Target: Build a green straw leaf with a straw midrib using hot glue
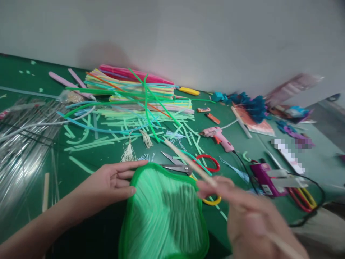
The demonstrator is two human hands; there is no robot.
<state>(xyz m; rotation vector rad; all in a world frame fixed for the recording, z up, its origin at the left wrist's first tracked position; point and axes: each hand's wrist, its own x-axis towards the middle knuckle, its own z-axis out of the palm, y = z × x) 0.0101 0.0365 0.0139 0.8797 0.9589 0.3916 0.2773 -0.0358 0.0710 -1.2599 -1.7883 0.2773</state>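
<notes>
My left hand (114,183) grips the edge of the green panel (167,212), low in front of me; my right (blurred, apart from the left) (250,212) clasps a wooden stick (190,162) above the scissors (185,169).

I can't read any text on my feed: the small label on the magenta box (269,179), right of the pink glue gun (219,137), is too blurred for me.

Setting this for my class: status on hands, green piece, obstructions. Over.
Left hand holding green piece at left edge. Right hand gripping wooden stick, blurred. Open scissors close beyond piece. Over.
</notes>
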